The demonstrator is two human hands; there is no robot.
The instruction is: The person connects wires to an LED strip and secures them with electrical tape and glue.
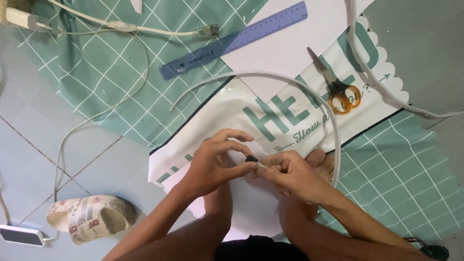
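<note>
My left hand (212,164) and my right hand (290,175) meet over a white sheet of paper (253,205) that lies on my legs. Both hands pinch a small black piece (251,158) between thumb and fingertips; what it is cannot be made out. The left fingers curl over it from the left. From the right, the other hand's thumb and forefinger close on its end. My toes (321,158) show just behind the right hand.
Orange-handled scissors (338,89) lie on a white plastic sheet with teal letters (227,113). A blue ruler (232,41), a larger white sheet (290,43), a curved white cord (290,79), a charger cable (121,26), a patterned slipper (92,217) and a white device (21,235) lie around on a green grid cloth (111,72) and tiles.
</note>
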